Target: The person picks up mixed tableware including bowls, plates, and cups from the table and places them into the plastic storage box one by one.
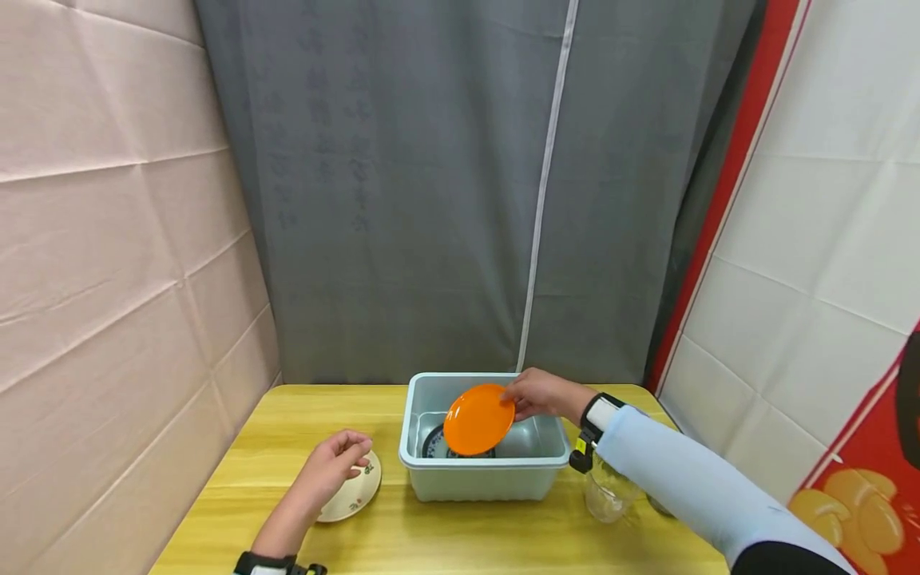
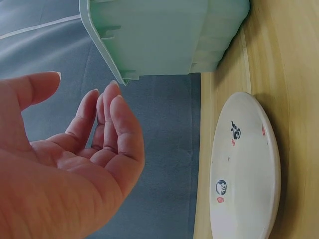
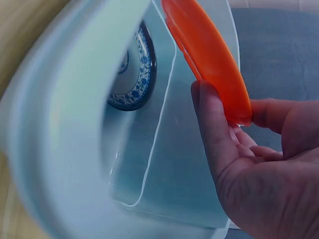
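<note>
Edgewise, right wrist only: orange plate (image 3: 222, 67)

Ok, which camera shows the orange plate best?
Head view: the orange plate shows almost whole. The right wrist view has it nearly edge-on, cut off at the top; the left wrist view lacks it.

We have room inside the rectangular, pale blue-green plastic bin (image 1: 481, 484) at front right; the round orange plate (image 1: 477, 420) and our right hand (image 1: 541, 394) obstruct middle and rear. A gap separates bin from round white patterned plate (image 1: 363, 493).
</note>
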`<state>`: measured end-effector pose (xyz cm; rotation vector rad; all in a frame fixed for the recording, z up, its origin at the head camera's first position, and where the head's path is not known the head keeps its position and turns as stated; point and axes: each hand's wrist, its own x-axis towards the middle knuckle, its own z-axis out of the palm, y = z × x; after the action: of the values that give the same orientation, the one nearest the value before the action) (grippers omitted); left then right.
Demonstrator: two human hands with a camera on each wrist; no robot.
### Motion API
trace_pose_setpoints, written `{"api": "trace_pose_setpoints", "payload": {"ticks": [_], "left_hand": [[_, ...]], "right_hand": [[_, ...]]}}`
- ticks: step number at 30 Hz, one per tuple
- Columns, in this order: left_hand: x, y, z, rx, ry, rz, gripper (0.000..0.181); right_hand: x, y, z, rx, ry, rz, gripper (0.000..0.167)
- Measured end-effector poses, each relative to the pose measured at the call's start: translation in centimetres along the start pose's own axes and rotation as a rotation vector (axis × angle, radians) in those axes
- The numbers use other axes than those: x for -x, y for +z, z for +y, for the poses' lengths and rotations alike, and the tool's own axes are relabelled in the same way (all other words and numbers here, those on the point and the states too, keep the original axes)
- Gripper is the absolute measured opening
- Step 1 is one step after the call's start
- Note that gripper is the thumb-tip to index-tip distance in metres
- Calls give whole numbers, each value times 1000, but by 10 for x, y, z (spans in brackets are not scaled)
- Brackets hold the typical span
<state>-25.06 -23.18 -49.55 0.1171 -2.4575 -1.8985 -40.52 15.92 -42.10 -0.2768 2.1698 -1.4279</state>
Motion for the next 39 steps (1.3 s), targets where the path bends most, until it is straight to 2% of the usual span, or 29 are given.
{"api": "trace_pose_setpoints", "payload": {"ticks": [15, 25, 39], "left_hand": [[-4, 0, -10, 14, -25, 23, 33], [2, -1, -5, 11, -22, 30, 31], [3, 1, -11, 29, -22, 34, 35]], "right_hand": [[-31, 15, -5, 132, 25, -103, 19], [-41, 23, -6, 170, 75, -160, 24], [-57, 20, 6, 154, 112, -264, 23]]}}
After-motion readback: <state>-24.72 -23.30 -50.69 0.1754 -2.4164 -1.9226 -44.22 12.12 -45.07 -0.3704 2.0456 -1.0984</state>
